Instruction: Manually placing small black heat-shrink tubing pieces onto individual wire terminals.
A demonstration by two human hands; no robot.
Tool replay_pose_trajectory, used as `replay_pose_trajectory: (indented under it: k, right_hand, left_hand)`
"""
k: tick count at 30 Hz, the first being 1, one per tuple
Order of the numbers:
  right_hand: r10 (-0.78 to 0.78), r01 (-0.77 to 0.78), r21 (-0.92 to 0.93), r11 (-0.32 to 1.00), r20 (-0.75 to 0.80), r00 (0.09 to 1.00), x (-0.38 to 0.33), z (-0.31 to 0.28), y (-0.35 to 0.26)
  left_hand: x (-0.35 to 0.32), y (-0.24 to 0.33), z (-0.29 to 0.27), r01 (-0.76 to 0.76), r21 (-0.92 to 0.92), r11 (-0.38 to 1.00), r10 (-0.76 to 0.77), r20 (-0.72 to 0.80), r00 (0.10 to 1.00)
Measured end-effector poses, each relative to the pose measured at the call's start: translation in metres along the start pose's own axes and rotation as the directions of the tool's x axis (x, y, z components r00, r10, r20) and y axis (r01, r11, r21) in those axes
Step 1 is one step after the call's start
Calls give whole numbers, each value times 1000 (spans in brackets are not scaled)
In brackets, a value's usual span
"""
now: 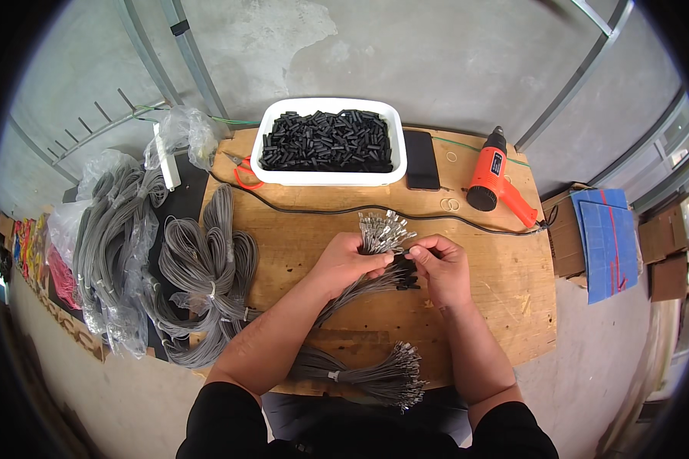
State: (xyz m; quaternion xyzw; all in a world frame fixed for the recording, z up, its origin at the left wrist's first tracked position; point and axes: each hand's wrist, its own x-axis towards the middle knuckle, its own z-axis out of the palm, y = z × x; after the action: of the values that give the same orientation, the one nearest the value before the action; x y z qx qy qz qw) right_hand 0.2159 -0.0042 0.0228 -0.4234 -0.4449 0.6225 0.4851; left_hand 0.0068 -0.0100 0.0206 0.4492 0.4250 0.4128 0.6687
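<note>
My left hand (350, 262) is closed round a bundle of grey wires, whose silvery metal terminals (384, 229) fan out above the fingers. Close beside it, my right hand (442, 268) pinches a small black sleeve (409, 255) between thumb and forefinger at one wire's end; the fingers partly hide it. Below the hands, more grey wires (352, 297) run out to ends with black sleeves (410, 283). Nearer me lies a second tied wire bundle (360, 374) with bare metal terminals, between my forearms.
A white tub (329, 179) full of black sleeves (325, 141) stands at the back of the wooden table (505, 298). Around it are red-handled pliers (246, 174), a phone (422, 159) and an orange heat gun (494, 180). A black cable (321, 211) crosses the table. Coiled wires (207, 268) lie left.
</note>
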Motion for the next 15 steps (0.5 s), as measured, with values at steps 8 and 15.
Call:
replay_pose_trajectory:
  k: [8,15]
  right_hand:
    - [205,-226,268,937,103,973,3,-7,-7]
    - [261,-324,358,876,213,942,7,-16,1]
  left_hand:
    - [2,-6,-3,-4,-5,1000,4,-21,1000]
    - [2,-5,-2,-9,3,1000,9,21,1000]
